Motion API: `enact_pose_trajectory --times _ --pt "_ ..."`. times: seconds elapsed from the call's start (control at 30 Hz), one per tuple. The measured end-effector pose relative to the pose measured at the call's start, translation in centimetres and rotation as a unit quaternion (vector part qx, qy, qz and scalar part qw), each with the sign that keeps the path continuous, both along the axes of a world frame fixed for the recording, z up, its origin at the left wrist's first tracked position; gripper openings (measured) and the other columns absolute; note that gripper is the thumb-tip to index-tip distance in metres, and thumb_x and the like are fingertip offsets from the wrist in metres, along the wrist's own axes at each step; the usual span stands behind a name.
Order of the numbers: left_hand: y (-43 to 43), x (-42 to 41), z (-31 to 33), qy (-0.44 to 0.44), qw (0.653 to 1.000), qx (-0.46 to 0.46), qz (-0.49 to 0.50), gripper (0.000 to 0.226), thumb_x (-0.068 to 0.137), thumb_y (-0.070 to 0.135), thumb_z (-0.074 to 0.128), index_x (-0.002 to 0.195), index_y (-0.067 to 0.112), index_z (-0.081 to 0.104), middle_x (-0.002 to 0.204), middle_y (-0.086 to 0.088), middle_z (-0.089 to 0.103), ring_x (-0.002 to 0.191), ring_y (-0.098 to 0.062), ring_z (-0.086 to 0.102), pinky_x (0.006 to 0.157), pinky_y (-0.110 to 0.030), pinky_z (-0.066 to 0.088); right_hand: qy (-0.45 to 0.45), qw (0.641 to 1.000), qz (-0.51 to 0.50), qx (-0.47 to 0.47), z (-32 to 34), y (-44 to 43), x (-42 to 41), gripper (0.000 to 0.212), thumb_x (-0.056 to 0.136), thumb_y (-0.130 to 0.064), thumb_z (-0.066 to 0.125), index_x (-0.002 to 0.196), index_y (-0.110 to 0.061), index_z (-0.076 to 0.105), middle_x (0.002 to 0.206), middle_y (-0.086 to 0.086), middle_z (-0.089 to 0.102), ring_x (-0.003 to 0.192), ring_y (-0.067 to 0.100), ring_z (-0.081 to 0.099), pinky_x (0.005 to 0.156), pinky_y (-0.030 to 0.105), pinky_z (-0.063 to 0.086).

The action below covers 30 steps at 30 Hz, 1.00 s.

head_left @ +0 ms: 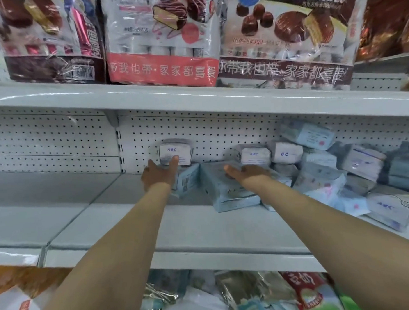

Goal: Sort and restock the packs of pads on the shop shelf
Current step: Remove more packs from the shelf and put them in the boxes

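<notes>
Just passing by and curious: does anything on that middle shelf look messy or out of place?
Yes. The packs of pads on the right lie in a tumbled heap, tilted every way. The large pale blue pack under the right hand sits skewed to the shelf edge.

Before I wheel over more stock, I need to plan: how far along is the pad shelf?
Done: one white ABC pack sits stacked on a blue pack by the back panel. In hand: the left hand touches that ABC pack; the right hand rests on a larger blue pack. Left: the jumbled heap of packs at the right of the shelf looks unsorted.
</notes>
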<state>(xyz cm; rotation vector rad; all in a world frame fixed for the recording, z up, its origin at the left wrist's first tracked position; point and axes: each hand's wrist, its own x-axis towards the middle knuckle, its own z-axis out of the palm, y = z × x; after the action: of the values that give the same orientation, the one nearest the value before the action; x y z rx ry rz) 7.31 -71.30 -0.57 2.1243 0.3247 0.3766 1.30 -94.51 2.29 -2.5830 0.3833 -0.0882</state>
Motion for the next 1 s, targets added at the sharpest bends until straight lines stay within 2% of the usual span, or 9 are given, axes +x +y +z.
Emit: enact_pose_trajectory --times 0.07,0.13,0.23,0.33,0.47,0.67,0.77,0.9,1.0 --pt "-0.1 1.1 0.0 -0.041 0.999 -0.013 -0.025 0.097 0.088 0.075 0.047 0.159 0.015 0.019 0.16 -0.014 0.032 0.147 -0.035 0.027 0.116 -0.046 0.029 0.0 1.0 -0.012 0.004 0.1 -0.1 0.1 0.124 0.055 -0.106 0.024 0.146 -0.026 0.052 0.155 0.007 0.045 0.141 0.036 0.04 0.115 0.049 0.034" --pt "-0.3 2.0 0.3 -0.066 0.997 -0.035 -0.035 0.094 0.085 0.079 0.045 0.153 0.017 0.032 0.148 -0.017 0.049 0.138 -0.037 0.041 0.112 -0.046 0.036 -0.002 1.0 -0.024 0.013 0.2 0.0 -0.1 0.1 0.079 -0.09 0.033 0.15 -0.021 0.047 0.155 0.008 0.045 0.14 0.034 0.042 0.114 0.044 0.038" --pt "-0.9 2.6 1.1 -0.066 0.993 -0.096 -0.014 0.098 0.07 0.093 0.039 0.126 0.012 0.048 0.119 -0.017 0.064 0.115 -0.036 0.057 0.098 -0.047 0.047 -0.014 0.999 -0.041 0.016 -0.2 -0.1 0.3 0.091 0.084 -0.083 0.041 0.149 -0.019 0.048 0.152 0.011 0.048 0.136 0.035 0.047 0.11 0.044 0.042" --pt "-1.5 3.0 1.5 -0.042 0.991 -0.124 0.01 0.101 0.071 0.088 0.052 0.129 0.005 0.043 0.129 -0.019 0.056 0.123 -0.037 0.047 0.102 -0.047 0.042 -0.023 0.998 -0.044 0.029 -1.2 -0.3 1.4 0.103 0.068 -0.089 0.049 0.147 -0.023 0.049 0.151 0.01 0.048 0.136 0.035 0.047 0.11 0.048 0.043" --pt "-1.9 2.9 0.4 -0.001 0.999 -0.032 0.018 0.104 0.075 0.07 0.068 0.143 0.0 0.032 0.148 -0.02 0.038 0.137 -0.038 0.034 0.11 -0.045 0.031 -0.014 0.998 -0.052 0.03 -0.9 0.4 0.8 0.114 0.052 -0.094 0.062 0.138 -0.019 0.053 0.144 0.01 0.051 0.133 0.037 0.047 0.107 0.051 0.044" --pt "-1.9 2.5 -0.7 0.04 0.997 -0.056 0.047 0.111 0.071 0.07 0.073 0.144 -0.003 0.033 0.145 -0.019 0.038 0.135 -0.035 0.039 0.108 -0.041 0.036 -0.012 0.999 -0.025 0.032 -0.1 0.5 0.3 0.075 0.069 -0.079 0.071 0.101 -0.013 0.054 0.11 0.008 0.067 0.099 0.03 0.063 0.088 0.041 0.055" --pt "-1.4 2.1 -0.9 0.068 0.992 -0.091 0.057 0.117 0.066 0.078 0.071 0.144 0.0 0.031 0.141 -0.02 0.044 0.129 -0.034 0.047 0.104 -0.041 0.045 -0.004 1.0 -0.02 0.024 0.1 0.7 0.0 0.075 0.07 -0.079 0.069 0.103 -0.013 0.056 0.108 0.008 0.066 0.096 0.029 0.063 0.087 0.04 0.056" --pt "-1.4 1.1 -0.8 0.098 0.982 -0.151 0.053 0.116 0.071 0.064 0.078 0.15 0.006 0.015 0.146 -0.022 0.038 0.132 -0.038 0.044 0.104 -0.046 0.044 0.022 0.999 -0.021 0.03 1.1 1.4 -1.1 0.089 0.068 -0.08 0.07 0.122 -0.011 0.057 0.122 0.007 0.065 0.109 0.03 0.063 0.096 0.041 0.053" --pt "-1.6 0.4 0.1 0.117 0.974 -0.187 0.047 0.121 0.075 0.053 0.081 0.154 0.006 0.003 0.154 -0.023 0.027 0.139 -0.039 0.035 0.108 -0.047 0.038 0.015 0.992 -0.024 0.127 1.0 2.8 -1.1 0.091 0.063 -0.069 0.083 0.127 -0.013 0.055 0.122 0.006 0.064 0.11 0.028 0.064 0.097 0.041 0.055"
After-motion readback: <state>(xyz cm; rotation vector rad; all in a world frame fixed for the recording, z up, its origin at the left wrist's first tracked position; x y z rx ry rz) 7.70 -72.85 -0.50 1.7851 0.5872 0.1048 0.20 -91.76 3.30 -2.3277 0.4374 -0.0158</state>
